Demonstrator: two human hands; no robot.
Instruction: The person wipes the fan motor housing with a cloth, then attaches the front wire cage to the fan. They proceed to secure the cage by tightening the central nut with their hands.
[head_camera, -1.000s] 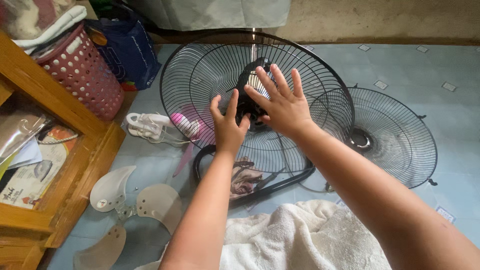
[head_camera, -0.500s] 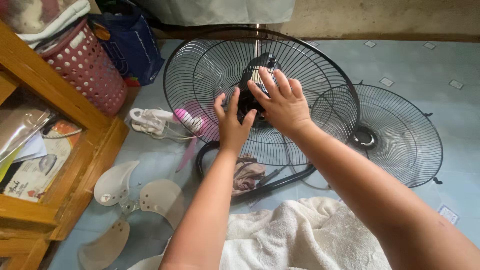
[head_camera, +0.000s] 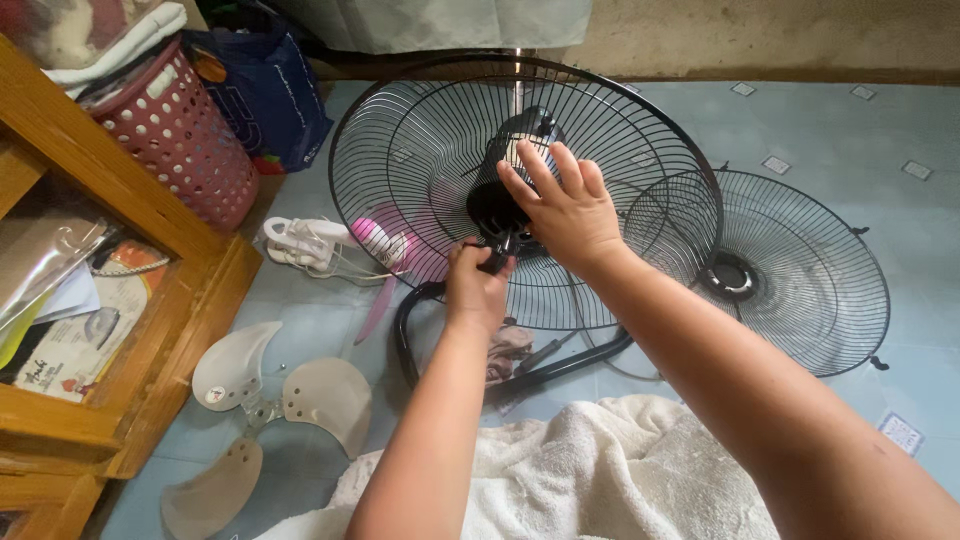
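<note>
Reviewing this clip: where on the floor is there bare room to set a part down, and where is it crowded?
Bare tile lies beyond the loose grille, toward the wall, and in a smaller patch between the fan blade and the fan's base tube. Crowded: the cord bundle beside the pink basket, and the hub where the left hand and right hand work.

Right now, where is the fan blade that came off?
In the head view, the pale three-bladed fan blade lies on the tiled floor at lower left, between the wooden shelf and the white towel, left of the left hand.
</note>
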